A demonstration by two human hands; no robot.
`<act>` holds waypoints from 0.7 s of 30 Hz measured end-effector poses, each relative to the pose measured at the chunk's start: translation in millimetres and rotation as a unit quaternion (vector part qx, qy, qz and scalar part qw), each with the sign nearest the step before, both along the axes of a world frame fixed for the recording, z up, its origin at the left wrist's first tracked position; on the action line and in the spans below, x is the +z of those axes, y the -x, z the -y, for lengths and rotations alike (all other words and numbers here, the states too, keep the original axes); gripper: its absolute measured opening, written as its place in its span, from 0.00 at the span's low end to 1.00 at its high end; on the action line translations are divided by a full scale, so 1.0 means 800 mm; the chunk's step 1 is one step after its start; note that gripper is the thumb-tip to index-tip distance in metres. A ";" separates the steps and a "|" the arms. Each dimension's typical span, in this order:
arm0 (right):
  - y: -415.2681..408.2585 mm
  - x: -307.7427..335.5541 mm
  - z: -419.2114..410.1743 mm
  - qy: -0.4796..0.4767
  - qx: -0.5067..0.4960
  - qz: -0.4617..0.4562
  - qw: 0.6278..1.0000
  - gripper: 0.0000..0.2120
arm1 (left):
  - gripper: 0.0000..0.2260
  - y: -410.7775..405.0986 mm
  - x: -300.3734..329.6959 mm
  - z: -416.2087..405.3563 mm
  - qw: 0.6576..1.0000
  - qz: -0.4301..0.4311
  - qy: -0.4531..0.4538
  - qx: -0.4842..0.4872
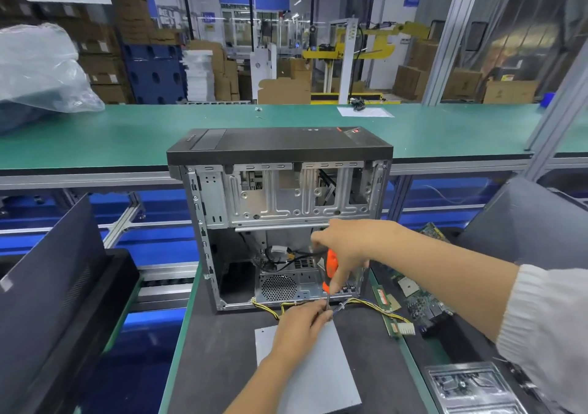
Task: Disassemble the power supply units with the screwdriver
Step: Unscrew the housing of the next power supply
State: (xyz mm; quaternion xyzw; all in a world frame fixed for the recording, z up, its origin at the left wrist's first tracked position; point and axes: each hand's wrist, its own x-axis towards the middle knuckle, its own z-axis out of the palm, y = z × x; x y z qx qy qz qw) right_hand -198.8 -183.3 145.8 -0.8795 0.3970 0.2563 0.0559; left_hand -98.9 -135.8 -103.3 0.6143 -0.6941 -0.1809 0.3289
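Gripping the orange-handled screwdriver (330, 269) w/ the right hand (345, 248), fingers curled round the handle, shaft pointing down toward the front edge of the open PC case (280, 216); left hand (300, 324) is reaching in from below, fingers pinching at the screwdriver tip beside the wire bundle (366, 307), exact contact too small to tell; a grey power supply unit (321, 375) is lying flat on the dark worktop (219, 359) just in front of the case, under the left wrist; a second PSU w/ a round mesh fan grille (278, 287) is sitting inside the case at bottom; yellow/black wires are trailing out of the case to a white connector (405, 328) on the right; green circuit boards (420, 299) are lying just right of the case; a dark side panel (54, 273) is leaning at left; a metal bracket (471, 388) is lying at bottom right; the green conveyor worktop (127, 136) is running behind, w/ a plastic bag (38, 66) on its left end.
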 end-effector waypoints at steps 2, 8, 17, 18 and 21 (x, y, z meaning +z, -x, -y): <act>0.001 -0.004 -0.002 0.070 -0.006 -0.001 0.998 0.31 | 0.08 0.001 0.001 -0.001 1.000 0.002 -0.008 0.002; -0.004 -0.021 -0.001 0.109 -0.022 0.011 0.994 0.28 | 0.12 0.002 0.001 0.001 1.000 0.012 -0.020 0.004; -0.001 -0.002 0.000 -0.012 0.076 0.016 0.997 0.15 | 0.11 0.001 0.004 -0.002 1.000 0.002 -0.023 0.004; 0.000 -0.002 -0.001 -0.007 0.060 0.019 0.998 0.19 | 0.11 0.001 0.004 -0.002 1.000 0.003 -0.026 0.005; -0.001 -0.008 -0.002 0.090 0.010 0.020 0.996 0.30 | 0.11 0.001 0.005 -0.001 0.999 0.004 -0.031 0.009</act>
